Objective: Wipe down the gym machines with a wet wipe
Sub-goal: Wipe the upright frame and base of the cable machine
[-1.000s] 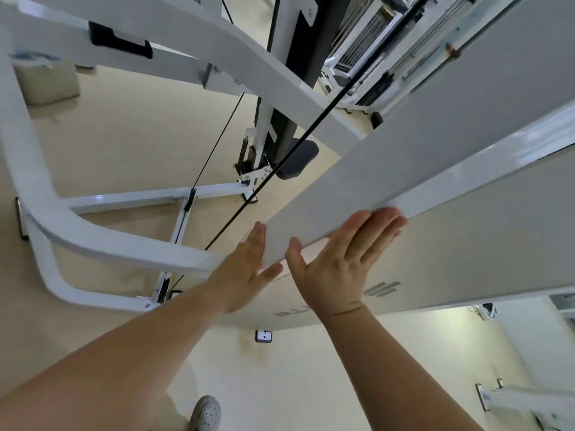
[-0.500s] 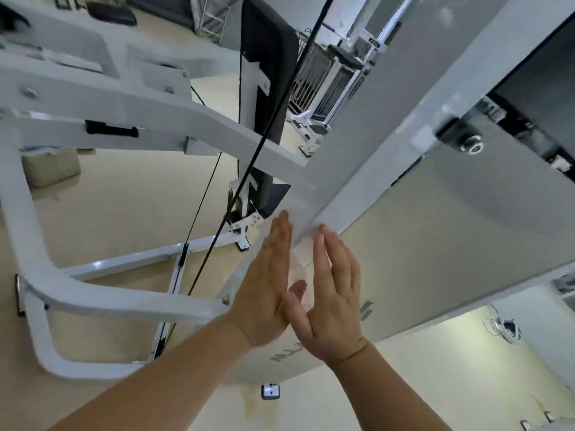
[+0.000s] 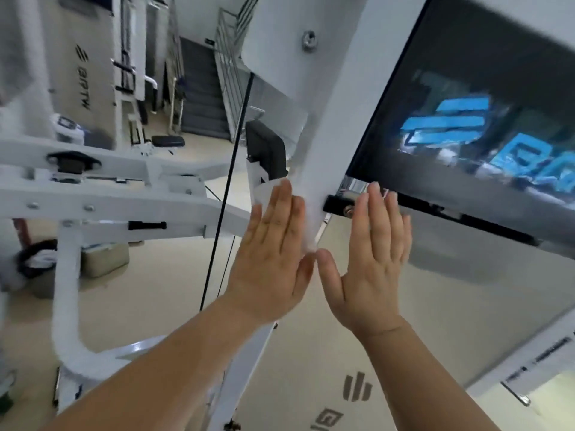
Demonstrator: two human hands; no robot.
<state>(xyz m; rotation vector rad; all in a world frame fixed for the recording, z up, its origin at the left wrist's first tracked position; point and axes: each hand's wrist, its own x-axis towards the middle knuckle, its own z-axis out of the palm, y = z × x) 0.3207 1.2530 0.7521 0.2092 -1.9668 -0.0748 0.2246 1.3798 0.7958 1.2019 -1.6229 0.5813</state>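
All I get of the person on my feed is two arms, the left forearm (image 3: 155,377) and the right forearm (image 3: 429,377), both bare along the whole stretch I can see, from the bottom edge up to the wrists. The left hand (image 3: 273,269) and the right hand (image 3: 373,259) are bare as well, broad across the back with fairly short, thick fingers, and I can just make out short, pale fingernails (image 3: 374,185) at the tips of the right one. A skin crease (image 3: 384,331) runs across the right wrist; blur hides anything finer from me.
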